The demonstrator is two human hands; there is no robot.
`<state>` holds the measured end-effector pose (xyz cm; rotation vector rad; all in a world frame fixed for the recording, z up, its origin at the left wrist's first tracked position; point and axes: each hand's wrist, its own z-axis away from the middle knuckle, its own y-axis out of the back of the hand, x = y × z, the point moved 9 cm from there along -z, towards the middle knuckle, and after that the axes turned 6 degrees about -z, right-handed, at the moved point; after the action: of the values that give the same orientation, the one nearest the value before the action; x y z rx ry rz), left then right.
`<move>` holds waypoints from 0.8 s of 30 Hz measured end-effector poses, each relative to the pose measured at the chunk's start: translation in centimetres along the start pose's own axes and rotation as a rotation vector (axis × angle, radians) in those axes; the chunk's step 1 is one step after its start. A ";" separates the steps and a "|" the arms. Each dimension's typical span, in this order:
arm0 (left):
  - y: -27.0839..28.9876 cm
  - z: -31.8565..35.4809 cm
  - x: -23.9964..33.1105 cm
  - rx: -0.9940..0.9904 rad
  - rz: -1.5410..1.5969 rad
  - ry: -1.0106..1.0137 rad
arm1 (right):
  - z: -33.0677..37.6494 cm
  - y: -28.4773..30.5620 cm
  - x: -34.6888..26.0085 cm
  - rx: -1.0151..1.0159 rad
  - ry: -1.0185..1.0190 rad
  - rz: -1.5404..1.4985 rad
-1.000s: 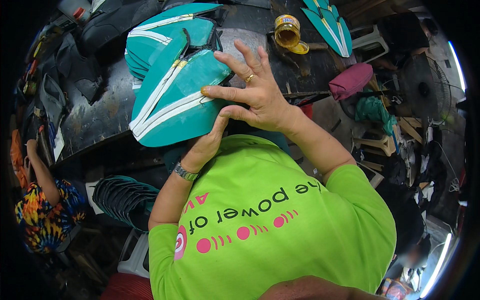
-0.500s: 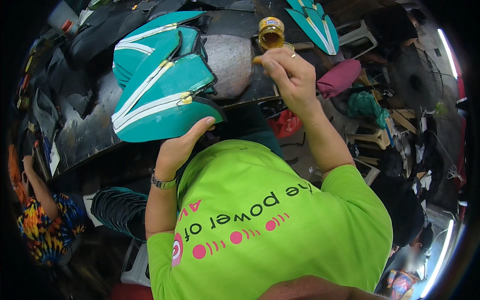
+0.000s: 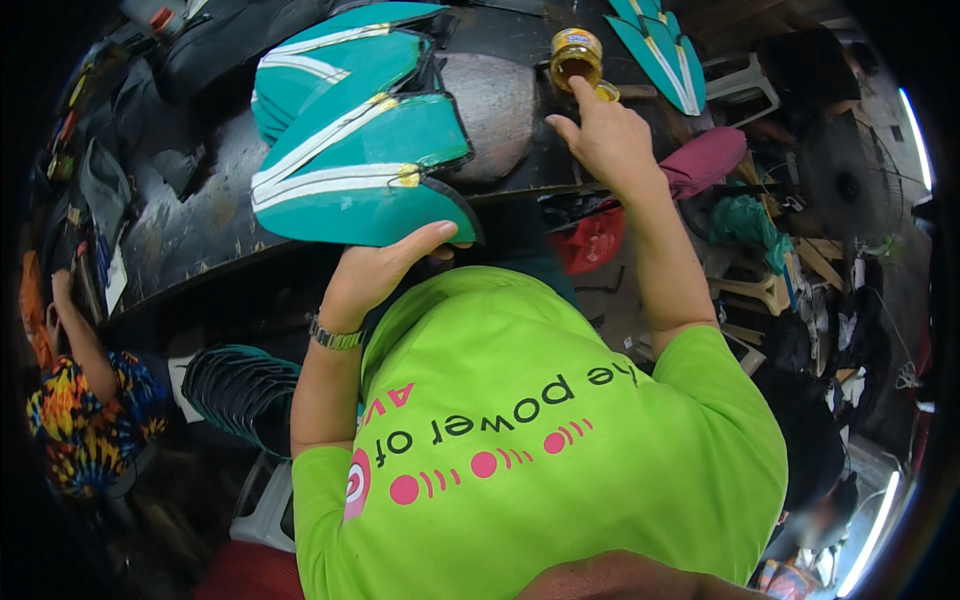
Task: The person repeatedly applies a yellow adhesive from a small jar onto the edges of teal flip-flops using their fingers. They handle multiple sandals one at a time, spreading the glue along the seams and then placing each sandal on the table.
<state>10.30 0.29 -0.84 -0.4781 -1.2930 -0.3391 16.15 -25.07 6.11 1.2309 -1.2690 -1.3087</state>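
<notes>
My left hand (image 3: 385, 268) grips the near edge of a glossy teal shoe upper (image 3: 345, 210) with white stripes, thumb on top and fingers mostly hidden beneath. Small yellowish patches mark the ends of its stripes. More teal pieces (image 3: 285, 105) of the same kind lie stacked behind it. My right hand (image 3: 615, 140) reaches to a small open jar (image 3: 577, 45) of amber paste, its index finger stretched to the jar's mouth and thumb held apart. No tool shows in it. Between the uppers and the jar lies a worn grey slab (image 3: 490, 115).
The dark workbench (image 3: 190, 245) carries black sheet pieces (image 3: 165, 125) at left. Another teal striped pair (image 3: 655, 50) lies at far right, above a maroon bundle (image 3: 705, 160). A nested stack of dark pieces (image 3: 235, 395) stands lower left. A co-worker's patterned shirt (image 3: 95, 420) shows farther left.
My right hand has gone from beside the slab, with amber paste on a fingertip, up to the jar's mouth, its index finger now stretched out. My left hand keeps its hold on the shoe upper.
</notes>
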 end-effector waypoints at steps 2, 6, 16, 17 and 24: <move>-0.1 -0.1 0.1 0.008 0.042 0.011 | 0.7 1.7 -1.4 0.095 0.087 -0.036; -0.2 -0.1 0.3 -0.011 0.011 0.040 | 3.1 4.4 -4.6 0.171 0.312 -0.410; -1.1 0.4 0.2 -0.108 0.218 0.122 | 5.4 0.1 -13.1 -0.010 0.858 -0.549; -1.1 0.5 -0.1 -0.115 0.223 0.151 | 5.4 -0.1 -13.1 -0.015 0.866 -0.559; -0.6 0.8 0.4 -0.118 0.242 0.067 | 5.4 0.2 -12.4 -0.055 0.968 -0.606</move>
<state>9.42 0.18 -0.23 -0.7101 -1.1406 -0.2273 11.91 -12.25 6.96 1.9480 -0.1652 -0.8813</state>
